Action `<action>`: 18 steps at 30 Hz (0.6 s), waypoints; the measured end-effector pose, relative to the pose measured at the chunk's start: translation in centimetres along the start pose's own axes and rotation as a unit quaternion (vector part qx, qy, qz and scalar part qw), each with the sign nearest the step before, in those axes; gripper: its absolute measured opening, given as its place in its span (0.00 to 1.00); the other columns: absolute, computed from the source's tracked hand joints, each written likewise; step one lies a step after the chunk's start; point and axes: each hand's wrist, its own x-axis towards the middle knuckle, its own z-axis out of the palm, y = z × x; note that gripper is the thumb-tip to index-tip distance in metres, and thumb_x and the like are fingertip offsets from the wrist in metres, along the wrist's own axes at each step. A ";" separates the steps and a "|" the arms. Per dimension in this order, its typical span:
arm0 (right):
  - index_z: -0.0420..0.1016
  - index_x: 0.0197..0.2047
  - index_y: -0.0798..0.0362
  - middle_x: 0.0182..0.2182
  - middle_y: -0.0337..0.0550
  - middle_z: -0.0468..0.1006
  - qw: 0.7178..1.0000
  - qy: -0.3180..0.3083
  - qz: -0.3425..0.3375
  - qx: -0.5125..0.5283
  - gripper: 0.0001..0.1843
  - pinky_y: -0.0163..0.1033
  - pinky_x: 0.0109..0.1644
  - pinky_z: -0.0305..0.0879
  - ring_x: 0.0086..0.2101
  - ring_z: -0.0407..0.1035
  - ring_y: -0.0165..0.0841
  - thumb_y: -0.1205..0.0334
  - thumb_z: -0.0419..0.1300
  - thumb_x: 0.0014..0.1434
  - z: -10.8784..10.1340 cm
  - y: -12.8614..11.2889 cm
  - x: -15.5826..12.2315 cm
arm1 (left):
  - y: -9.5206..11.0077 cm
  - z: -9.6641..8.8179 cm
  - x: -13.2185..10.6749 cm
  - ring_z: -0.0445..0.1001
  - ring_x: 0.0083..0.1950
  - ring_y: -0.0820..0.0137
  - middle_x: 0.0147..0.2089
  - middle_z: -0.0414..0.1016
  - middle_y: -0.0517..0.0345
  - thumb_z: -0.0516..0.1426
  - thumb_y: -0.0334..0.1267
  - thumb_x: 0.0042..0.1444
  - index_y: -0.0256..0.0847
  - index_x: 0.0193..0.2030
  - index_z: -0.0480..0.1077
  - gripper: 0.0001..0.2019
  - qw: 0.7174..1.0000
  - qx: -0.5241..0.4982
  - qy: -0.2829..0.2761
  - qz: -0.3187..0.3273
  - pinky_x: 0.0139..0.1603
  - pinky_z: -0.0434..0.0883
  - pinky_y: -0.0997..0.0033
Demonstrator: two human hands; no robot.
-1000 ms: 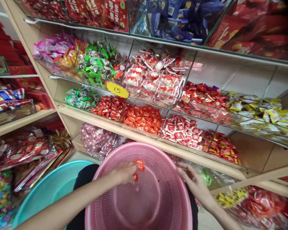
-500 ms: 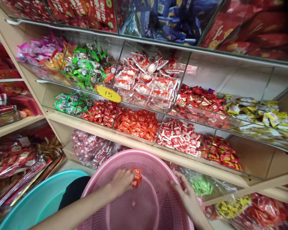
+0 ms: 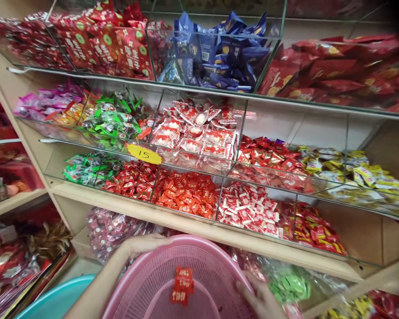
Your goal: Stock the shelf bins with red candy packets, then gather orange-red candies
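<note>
Where the inner wall of the pink mesh basket [image 3: 204, 259] is exposed, a small overlapping cluster of orange-red lettered sweet packets [image 3: 182, 287] can be seen above or on the base; whether every packet has settled cannot be told. By this small cluster, only a little is judged to have been placed in the visible part of the basket, the nearest part being cut off from view. Packets of matching colour and lettering are heaped in the lower compartment of orange-red sweets [image 3: 188, 195], by which ample stock is judged to be left there. Red-and-white wrapped sweets [image 3: 249, 208] are piled in the compartment just to the right, and the yellow price tag [image 3: 143, 153], marked 15, is fixed above.

The left hand [image 3: 149, 243] is laid at the basket's far left rim, its fingers extended and no packet visible in it; how firmly anything is pressed cannot be told. The right hand [image 3: 259, 294] is placed at the right rim, blurred, so its grip cannot be determined. Part of a teal basin [image 3: 61, 290] is shown at lower left.
</note>
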 end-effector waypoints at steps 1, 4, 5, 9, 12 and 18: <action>0.72 0.38 0.54 0.28 0.42 0.74 1.000 -0.004 0.002 -0.013 0.27 0.36 0.38 0.62 0.34 0.67 0.37 0.40 0.47 0.53 0.0 -0.1 0.0 | -0.2 0.1 0.5 0.71 0.36 0.68 0.41 0.75 0.56 0.53 0.57 0.47 0.38 0.39 0.72 0.24 1.000 -0.022 -0.015 0.000 0.36 0.66 0.73; 0.71 0.39 0.52 0.31 0.43 0.75 0.997 -0.007 0.007 -0.079 0.25 0.35 0.41 0.62 0.36 0.68 0.37 0.42 0.45 0.55 -0.2 0.2 0.2 | -0.7 0.2 1.7 0.72 0.39 0.66 0.43 0.75 0.54 0.57 0.55 0.44 0.39 0.42 0.72 0.24 0.999 -0.043 -0.032 0.001 0.40 0.67 0.71; 0.71 0.39 0.52 0.32 0.43 0.75 0.994 -0.012 0.008 -0.110 0.24 0.35 0.41 0.62 0.37 0.68 0.37 0.43 0.44 0.56 -0.2 0.5 0.3 | -0.9 0.2 2.0 0.72 0.40 0.66 0.43 0.75 0.53 0.57 0.55 0.44 0.38 0.42 0.72 0.24 0.999 -0.041 -0.033 0.000 0.41 0.67 0.71; 0.71 0.37 0.53 0.36 0.49 0.75 0.954 -0.030 -0.003 -0.297 0.20 0.39 0.41 0.61 0.38 0.69 0.39 0.49 0.46 0.57 -0.8 0.0 1.1 | -2.4 0.4 3.0 0.73 0.41 0.64 0.44 0.74 0.52 0.57 0.55 0.45 0.38 0.44 0.72 0.25 0.999 -0.041 -0.027 0.005 0.42 0.68 0.69; 0.71 0.36 0.52 0.35 0.49 0.74 0.909 -0.002 -0.048 -0.413 0.16 0.39 0.39 0.60 0.36 0.69 0.40 0.53 0.47 0.58 -1.2 -4.6 2.3 | -3.3 0.7 3.3 0.73 0.41 0.65 0.43 0.75 0.52 0.56 0.55 0.46 0.38 0.44 0.72 0.25 0.998 -0.049 -0.020 0.024 0.43 0.67 0.69; 0.70 0.36 0.51 0.32 0.43 0.70 0.880 -0.011 -0.280 -0.384 0.12 0.34 0.38 0.57 0.36 0.64 0.32 0.64 0.45 0.61 0.9 -16.2 8.3 | -3.5 0.4 3.4 0.73 0.38 0.67 0.41 0.75 0.53 0.55 0.55 0.46 0.38 0.42 0.73 0.25 0.999 -0.047 -0.014 0.011 0.40 0.67 0.70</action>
